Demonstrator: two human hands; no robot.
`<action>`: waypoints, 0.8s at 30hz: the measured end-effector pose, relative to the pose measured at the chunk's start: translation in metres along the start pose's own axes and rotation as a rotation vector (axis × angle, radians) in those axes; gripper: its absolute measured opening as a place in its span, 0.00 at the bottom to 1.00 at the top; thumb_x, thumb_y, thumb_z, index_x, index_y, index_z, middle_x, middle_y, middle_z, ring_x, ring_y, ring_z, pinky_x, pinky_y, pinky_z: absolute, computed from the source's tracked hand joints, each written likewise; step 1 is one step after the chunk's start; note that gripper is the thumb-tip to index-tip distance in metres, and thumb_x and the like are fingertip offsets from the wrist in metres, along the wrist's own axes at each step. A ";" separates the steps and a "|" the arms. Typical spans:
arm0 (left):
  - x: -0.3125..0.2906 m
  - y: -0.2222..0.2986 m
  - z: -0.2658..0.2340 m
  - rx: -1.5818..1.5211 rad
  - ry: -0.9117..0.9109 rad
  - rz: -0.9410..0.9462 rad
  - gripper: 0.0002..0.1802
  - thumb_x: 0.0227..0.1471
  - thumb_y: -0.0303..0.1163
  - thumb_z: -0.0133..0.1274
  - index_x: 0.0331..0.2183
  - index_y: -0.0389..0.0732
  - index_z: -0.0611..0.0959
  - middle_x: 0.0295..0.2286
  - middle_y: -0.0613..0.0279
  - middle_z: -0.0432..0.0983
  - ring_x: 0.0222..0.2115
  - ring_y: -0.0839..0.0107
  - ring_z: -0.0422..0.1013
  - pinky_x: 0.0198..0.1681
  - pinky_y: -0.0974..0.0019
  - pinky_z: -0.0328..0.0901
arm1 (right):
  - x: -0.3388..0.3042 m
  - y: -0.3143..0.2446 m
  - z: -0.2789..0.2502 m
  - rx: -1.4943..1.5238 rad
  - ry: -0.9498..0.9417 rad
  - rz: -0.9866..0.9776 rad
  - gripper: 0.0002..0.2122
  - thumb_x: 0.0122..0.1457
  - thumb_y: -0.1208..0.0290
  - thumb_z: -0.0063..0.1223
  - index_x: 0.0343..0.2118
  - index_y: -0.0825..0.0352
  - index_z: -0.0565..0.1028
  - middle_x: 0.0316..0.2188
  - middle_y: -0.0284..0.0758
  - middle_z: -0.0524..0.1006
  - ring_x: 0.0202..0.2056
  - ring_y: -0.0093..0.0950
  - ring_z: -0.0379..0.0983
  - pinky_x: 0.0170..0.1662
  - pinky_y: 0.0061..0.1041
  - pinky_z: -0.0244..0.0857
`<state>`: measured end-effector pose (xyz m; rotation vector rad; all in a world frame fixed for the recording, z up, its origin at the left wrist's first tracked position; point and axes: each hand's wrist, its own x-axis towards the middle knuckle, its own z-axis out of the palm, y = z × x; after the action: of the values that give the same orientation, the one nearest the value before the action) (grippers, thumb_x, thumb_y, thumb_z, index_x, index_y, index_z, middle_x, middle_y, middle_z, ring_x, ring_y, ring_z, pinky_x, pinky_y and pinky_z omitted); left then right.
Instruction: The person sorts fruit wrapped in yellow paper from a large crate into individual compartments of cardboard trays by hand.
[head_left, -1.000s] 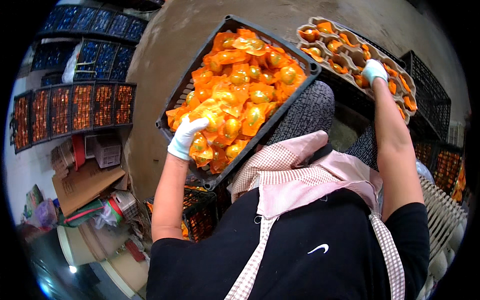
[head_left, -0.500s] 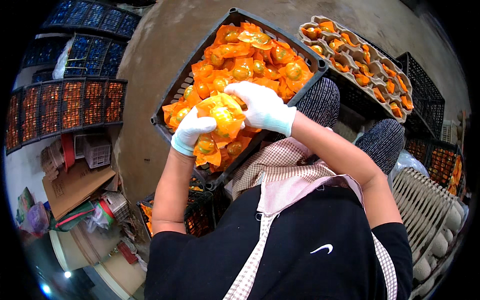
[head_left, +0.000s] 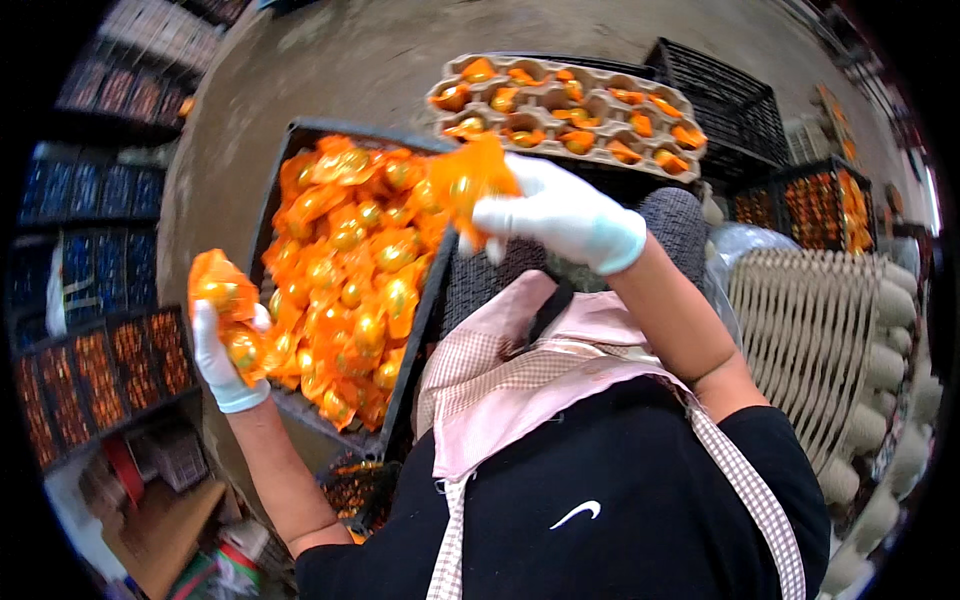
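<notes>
Both hands wear white gloves. On the left, my left hand (head_left: 222,365) is closed around two round fruits in orange film (head_left: 222,292), held at the left side of a dark plastic crate (head_left: 413,345). That crate is heaped with more film-wrapped fruits (head_left: 345,275). My right hand (head_left: 565,212) grips one wrapped fruit (head_left: 470,182) above the crate's far right corner, just short of a grey pulp tray (head_left: 600,92). Many cups of the tray hold wrapped fruits, with orange film sticking up. The glove and film partly hide the fruit in my right hand.
Behind the tray, to the right, stands a black crate (head_left: 720,105). A stack of pulp trays (head_left: 800,340) sits at my right beside a clear plastic bag (head_left: 748,240). Crates of orange-wrapped goods (head_left: 100,375) and blue ones (head_left: 90,190) are piled at the left.
My hands have parted: the left moved left with two wrapped fruits, the right moved right with one. The view has turned, so the crate and tray appear farther left.
</notes>
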<state>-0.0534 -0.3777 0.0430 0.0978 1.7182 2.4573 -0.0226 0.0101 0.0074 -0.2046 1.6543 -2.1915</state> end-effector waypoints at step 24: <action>0.034 -0.143 0.031 0.766 0.160 -0.124 0.19 0.50 0.24 0.61 0.46 0.34 0.76 0.38 0.63 0.76 0.37 0.75 0.71 0.42 0.70 0.67 | 0.126 0.100 -0.245 -1.538 0.421 0.455 0.12 0.55 0.69 0.51 0.36 0.69 0.82 0.37 0.48 0.81 0.39 0.43 0.79 0.45 0.36 0.72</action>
<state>-0.0715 -0.2954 -0.0812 -0.1261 2.5441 1.6330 -0.2005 0.1574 -0.1737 0.2457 2.8598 -0.2883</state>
